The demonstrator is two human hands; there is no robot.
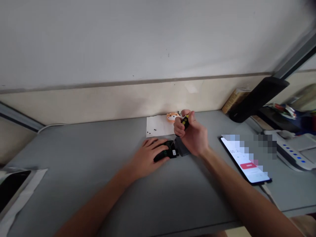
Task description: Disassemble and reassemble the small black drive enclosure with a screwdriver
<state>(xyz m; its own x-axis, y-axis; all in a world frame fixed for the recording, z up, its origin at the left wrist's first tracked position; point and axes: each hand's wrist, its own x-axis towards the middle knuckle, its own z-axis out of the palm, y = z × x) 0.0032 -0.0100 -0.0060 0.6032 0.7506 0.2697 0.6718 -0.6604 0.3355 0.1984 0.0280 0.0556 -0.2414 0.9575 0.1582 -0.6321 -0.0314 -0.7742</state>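
Note:
My right hand (pixel 191 133) is closed round the black and yellow-green handle of a screwdriver (pixel 185 122). Its thin shaft slants down to a small black device (pixel 173 152) lying on the grey table. Over the left part of that device rests my left hand (pixel 150 157), its fingers wrapped on it and holding it down. A dark grey block (pixel 182 148) sits just right of the device, partly under my right hand. Behind them lies a white paper (pixel 158 126) with several tiny dark pieces, and an orange-and-white animal-face item (pixel 172 117) at its back edge.
To the right, a lit phone (pixel 244 161) lies with a cable plugged in, beside a white power strip (pixel 291 151). A black cylinder (pixel 259 98) leans near a small box (pixel 234 98) by the wall. A dark item on white material (pixel 22 194) is at the left edge.

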